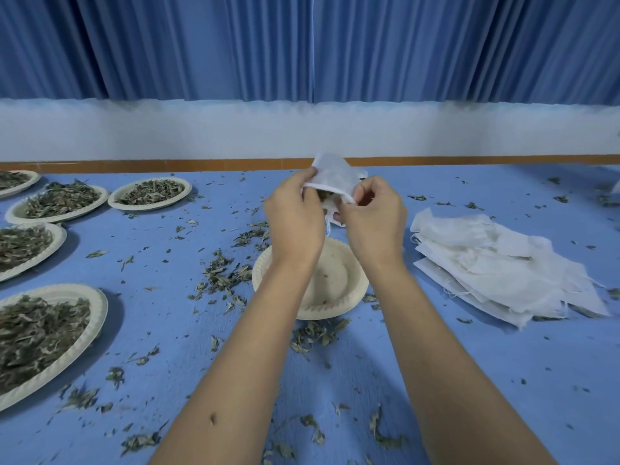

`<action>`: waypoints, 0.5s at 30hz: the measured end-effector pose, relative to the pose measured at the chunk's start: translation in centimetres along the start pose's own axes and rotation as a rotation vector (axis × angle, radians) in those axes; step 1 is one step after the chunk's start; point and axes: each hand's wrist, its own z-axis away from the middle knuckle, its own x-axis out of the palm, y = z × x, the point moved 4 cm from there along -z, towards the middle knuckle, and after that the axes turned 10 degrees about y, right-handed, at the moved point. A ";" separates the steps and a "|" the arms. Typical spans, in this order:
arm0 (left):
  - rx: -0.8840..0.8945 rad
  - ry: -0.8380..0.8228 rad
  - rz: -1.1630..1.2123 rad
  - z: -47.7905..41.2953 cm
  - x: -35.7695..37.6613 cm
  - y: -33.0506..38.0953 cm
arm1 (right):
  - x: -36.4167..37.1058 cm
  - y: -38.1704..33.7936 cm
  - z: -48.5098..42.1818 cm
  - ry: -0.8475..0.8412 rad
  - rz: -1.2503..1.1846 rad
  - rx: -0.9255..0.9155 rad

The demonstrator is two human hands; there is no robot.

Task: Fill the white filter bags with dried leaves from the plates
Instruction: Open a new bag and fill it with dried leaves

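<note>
Head view: a white filter bag (335,176), dried leaves (323,195) showing in its mouth, hangs above a nearly bare plate (335,280). The left grip (295,219) and right grip (372,219) each pinch its rim. Spare bags (496,263) lie right and leaf-filled plates (67,290) left on the desk (469,380).

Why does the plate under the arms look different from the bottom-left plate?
The middle plate is almost bare, the bottom-left plate heaped with dried leaves. The middle plate is partly hidden by the arms; the bottom-left plate is cut off by the picture's edge. Both are pale, round plates on the blue table.
</note>
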 end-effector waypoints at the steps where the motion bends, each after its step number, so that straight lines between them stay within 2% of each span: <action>1: -0.001 -0.017 0.027 -0.1 0.7 0.5 | -0.5 -0.3 -0.4 0.050 0.043 -0.034; 5: 0.059 -0.089 0.095 -0.9 4.7 2.5 | -2.6 -1.4 -4.3 0.224 0.062 -0.102; 9: 0.073 -0.306 0.095 -1.4 10.2 3.8 | -4.1 -1.0 -8.8 0.212 0.004 -0.104; 11: 0.221 -0.384 -0.112 -1.9 12.7 3.6 | -4.6 0.5 -10.7 0.198 0.034 -0.081; 14: 0.663 -0.417 -0.720 -2.3 16.0 2.3 | -4.8 3.6 -12.8 0.211 0.173 -0.038; 15: 0.740 -0.438 -0.869 -2.4 16.9 1.5 | -4.7 4.7 -13.2 0.206 0.208 -0.020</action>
